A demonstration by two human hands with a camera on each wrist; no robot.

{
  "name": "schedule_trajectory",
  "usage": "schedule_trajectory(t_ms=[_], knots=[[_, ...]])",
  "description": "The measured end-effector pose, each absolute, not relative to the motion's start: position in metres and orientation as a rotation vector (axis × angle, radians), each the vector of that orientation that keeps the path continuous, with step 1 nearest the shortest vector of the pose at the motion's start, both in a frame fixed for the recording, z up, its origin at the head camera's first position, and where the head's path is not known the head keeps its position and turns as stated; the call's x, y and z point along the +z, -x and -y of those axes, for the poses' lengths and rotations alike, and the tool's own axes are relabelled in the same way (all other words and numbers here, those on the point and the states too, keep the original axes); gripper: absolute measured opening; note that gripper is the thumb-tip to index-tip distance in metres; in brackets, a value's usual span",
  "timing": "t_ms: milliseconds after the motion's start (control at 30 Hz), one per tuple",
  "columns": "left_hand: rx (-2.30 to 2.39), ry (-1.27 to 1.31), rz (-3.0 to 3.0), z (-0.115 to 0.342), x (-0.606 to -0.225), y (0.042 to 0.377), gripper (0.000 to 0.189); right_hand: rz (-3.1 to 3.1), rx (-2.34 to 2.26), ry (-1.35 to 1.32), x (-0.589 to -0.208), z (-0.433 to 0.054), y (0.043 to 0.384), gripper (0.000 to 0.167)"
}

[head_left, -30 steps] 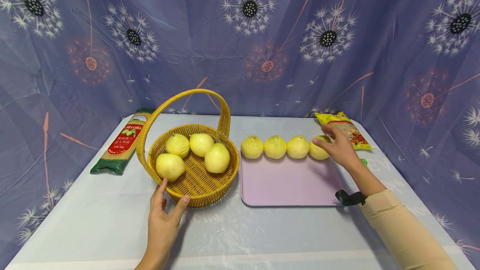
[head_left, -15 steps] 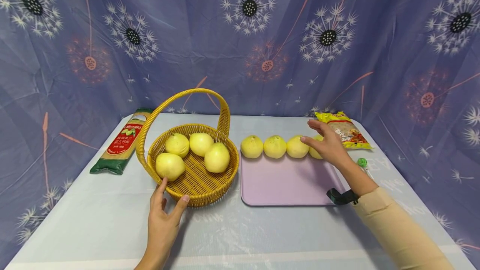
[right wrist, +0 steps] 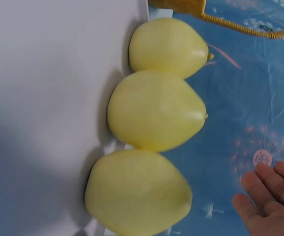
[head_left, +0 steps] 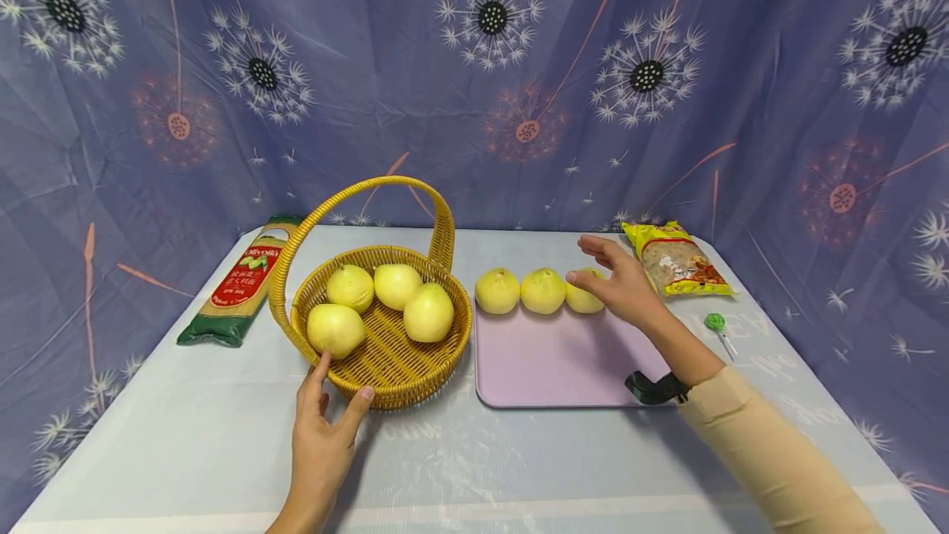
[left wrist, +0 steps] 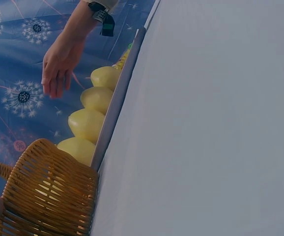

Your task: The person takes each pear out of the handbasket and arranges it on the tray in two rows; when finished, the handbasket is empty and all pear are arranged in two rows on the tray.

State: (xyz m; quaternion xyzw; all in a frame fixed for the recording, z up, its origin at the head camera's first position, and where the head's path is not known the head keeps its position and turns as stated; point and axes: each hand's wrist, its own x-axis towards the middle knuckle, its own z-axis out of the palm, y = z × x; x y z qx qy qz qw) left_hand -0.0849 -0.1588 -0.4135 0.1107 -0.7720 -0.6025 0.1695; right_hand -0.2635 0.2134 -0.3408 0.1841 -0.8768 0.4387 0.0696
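Note:
My left hand (head_left: pixel 324 427) rests at the front of a yellow wicker basket (head_left: pixel 396 357), fingers spread, with index finger and thumb at its rim. Inside lie several pale yellow pomelos (head_left: pixel 337 330). To the right, a row of pomelos (head_left: pixel 544 292) stands along the back of a pale purple tray (head_left: pixel 552 365). Over the right end of this row hovers my right hand (head_left: pixel 624 285), fingers loosely extended and holding nothing; it hides the last pomelo in the head view. The left wrist view shows that pomelo (left wrist: pixel 105 77). In the right wrist view, pomelos (right wrist: pixel 156 109) stand beside the hand's fingers (right wrist: pixel 260 194).
A green and red pasta packet (head_left: pixel 245 283) lies left of the basket. Behind the tray's right end is a yellow food bag (head_left: pixel 678 260). A green lollipop (head_left: pixel 715 322) lies right of the tray. The basket's tall handle (head_left: pixel 371 182) arches over it. A patterned curtain (head_left: pixel 415 64) hangs behind.
My right hand has moved left from the rightmost pomelo to above the neighbouring one, uncovering the lollipop and more of the yellow bag. My left hand and the basket have stayed put.

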Motion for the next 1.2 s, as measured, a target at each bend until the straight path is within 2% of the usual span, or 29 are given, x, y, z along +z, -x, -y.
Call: schedule_trajectory(t_ms=[1200], knots=[[-1.711, -0.293, 2.169, 0.159, -0.416, 0.086, 0.078, 2.634, 1.382, -0.755, -0.336, -0.136, 0.255, 0.065]])
